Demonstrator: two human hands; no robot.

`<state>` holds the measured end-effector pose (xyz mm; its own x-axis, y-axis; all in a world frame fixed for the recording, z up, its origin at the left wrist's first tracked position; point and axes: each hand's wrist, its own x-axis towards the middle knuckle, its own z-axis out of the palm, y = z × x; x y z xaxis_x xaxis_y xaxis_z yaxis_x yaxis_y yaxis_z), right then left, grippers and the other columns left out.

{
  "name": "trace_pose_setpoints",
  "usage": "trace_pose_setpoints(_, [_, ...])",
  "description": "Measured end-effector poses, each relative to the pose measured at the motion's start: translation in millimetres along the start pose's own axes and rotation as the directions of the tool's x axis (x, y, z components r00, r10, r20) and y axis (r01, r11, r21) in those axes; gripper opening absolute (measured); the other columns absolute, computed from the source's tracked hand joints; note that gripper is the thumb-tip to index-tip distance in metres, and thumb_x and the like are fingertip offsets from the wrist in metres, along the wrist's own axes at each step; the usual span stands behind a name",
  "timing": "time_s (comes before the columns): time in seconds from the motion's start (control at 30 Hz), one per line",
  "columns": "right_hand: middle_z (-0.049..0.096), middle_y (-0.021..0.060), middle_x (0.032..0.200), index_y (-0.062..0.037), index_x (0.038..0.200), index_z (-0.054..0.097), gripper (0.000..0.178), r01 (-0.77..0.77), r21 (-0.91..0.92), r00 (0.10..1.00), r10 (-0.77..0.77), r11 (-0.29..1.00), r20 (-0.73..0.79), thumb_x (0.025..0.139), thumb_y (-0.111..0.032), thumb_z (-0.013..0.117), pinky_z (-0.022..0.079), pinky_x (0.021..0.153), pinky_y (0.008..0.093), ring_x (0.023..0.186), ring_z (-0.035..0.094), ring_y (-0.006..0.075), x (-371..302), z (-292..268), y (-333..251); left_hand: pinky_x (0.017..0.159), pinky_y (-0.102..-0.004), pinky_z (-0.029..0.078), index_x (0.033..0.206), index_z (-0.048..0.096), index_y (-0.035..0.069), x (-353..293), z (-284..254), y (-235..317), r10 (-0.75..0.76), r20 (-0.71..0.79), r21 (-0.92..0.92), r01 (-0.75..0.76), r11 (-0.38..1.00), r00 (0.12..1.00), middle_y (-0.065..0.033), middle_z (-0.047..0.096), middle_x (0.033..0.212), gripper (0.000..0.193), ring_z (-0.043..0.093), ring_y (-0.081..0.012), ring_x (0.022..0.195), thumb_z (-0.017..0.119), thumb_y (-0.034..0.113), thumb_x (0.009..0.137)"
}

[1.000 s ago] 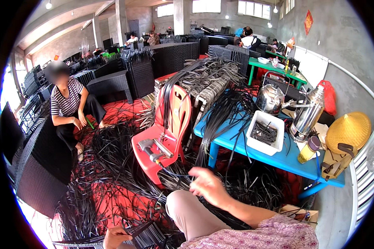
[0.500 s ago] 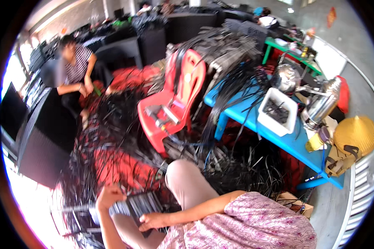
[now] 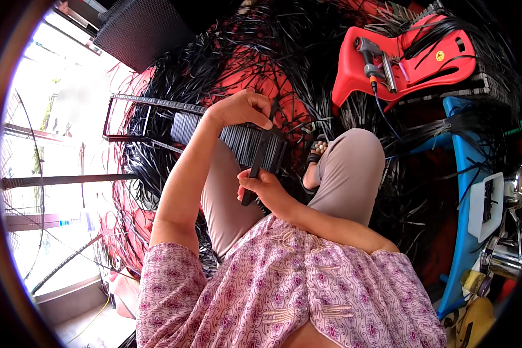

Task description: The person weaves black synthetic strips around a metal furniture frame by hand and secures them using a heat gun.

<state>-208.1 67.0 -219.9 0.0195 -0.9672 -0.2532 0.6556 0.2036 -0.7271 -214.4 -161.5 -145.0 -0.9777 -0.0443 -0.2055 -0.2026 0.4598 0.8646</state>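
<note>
A flat black strip stretches between my two hands, over a partly woven frame wound with dark grey strips. My left hand is closed in a pinch at the strip's upper end, by the far edge of the weave. Lower down, my right hand grips the same strip between thumb and fingers, close to my lap. The frame rests by my left leg, and its bare bars reach out to the left. My left forearm hides part of the weave.
Loose black strips cover much of the red floor covering. Ahead right, a red plastic chair carries a power tool. A blue table with a white bin stands at the right. A dark woven panel is far left.
The view has swung down and left toward my lap. Both hands now hold a black strip across the weave; earlier the right hand lay at the weave's near edge.
</note>
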Motion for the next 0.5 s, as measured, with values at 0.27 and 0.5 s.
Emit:
trace_pose_setpoints(0.27, [0.063,0.0054,0.080,-0.0044,0.097,0.057,0.019,0.065,0.045,0.997,-0.064,0.997,-0.038,0.096,-0.024,0.060,0.050,0.068,0.0280,0.070,0.062,0.0150,-14.4,-25.4,7.1,0.061,-0.0267,0.041,0.074,0.064,0.003,4.5,11.6,10.4,-0.046,-0.068,0.169,0.057,0.984,0.997,0.0027,0.057,0.069,0.017,0.051,-0.0073,0.068,0.079,0.011,0.075])
trace_pose_setpoints(0.5, [0.064,0.0048,0.072,-0.0051,0.093,0.059,0.022,0.082,-0.032,0.997,-0.081,0.996,0.019,0.094,-0.027,0.060,0.049,0.062,0.0292,0.065,0.062,0.0143,-13.0,-53.1,24.3,0.057,-0.0256,0.043,0.068,0.062,0.005,15.9,36.4,7.9,-0.338,-0.200,-0.143,0.314,0.939,0.920,0.0022,0.056,0.066,0.021,0.053,-0.0068,0.063,0.083,0.004,0.067])
